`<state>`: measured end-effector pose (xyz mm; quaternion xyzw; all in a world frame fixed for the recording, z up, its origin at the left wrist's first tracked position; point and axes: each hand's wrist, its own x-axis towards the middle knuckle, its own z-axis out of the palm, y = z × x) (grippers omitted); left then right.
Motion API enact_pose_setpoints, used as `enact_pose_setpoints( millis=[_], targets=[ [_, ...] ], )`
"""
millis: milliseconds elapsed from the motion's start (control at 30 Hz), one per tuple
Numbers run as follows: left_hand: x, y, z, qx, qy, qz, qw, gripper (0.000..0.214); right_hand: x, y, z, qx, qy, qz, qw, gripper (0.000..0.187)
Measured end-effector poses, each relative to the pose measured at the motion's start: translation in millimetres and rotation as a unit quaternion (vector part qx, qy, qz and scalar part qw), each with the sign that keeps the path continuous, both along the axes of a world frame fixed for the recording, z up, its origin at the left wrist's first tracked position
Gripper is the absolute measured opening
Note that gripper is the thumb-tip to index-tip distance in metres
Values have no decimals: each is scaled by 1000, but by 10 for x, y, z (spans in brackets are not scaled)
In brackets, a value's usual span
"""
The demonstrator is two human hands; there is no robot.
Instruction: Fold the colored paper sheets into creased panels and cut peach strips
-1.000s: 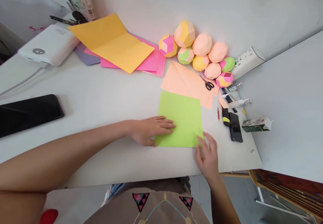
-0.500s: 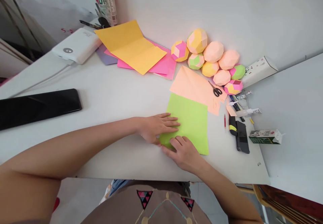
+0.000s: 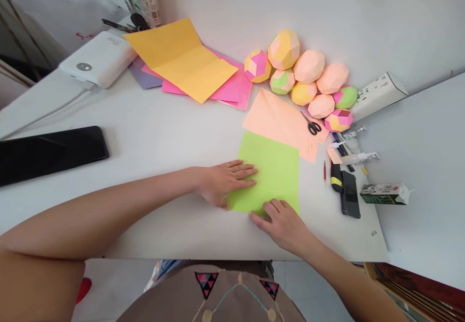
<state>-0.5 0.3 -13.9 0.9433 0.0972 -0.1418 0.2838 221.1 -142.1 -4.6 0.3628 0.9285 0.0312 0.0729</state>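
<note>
A sheet of light green paper [image 3: 272, 160] lies flat in front of me, with its near part under my hands. My left hand [image 3: 227, 181] rests flat on the sheet's left side, fingers stretched out and pointing right. At the sheet's near edge is my right hand [image 3: 279, 220], its fingers bent down against the paper and its thumb held apart along that edge. Neither hand lifts the sheet. Beyond it lies a peach sheet [image 3: 272, 117] with small black-handled scissors [image 3: 313, 127] on it.
Several faceted paper balls [image 3: 308, 66] cluster by the wall. Orange paper [image 3: 185, 63] lies over pink sheets [image 3: 243, 82] at the back left. A black phone [image 3: 54, 152] and a white power bank [image 3: 98, 60] are left; a smaller phone [image 3: 350, 196] and drink carton [image 3: 385, 193] are right.
My right hand has slid to the right along the green sheet's near edge, away from my left hand. The left hand stays on the sheet. The camera view has shifted slightly.
</note>
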Motion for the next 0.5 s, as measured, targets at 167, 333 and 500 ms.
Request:
enact_pose_setpoints(
  millis=[167,333,500],
  targets=[
    [-8,1,-38,-2,-11,2,1000,92,316,-197,30,2,-9,-39,999,42],
    [-20,-6,-73,-2,-18,4,1000,91,621,-426,93,9,-30,-84,996,45],
    [-21,-15,-79,5,-1,-3,1000,90,855,-612,134,18,-60,-122,990,48]
  ],
)
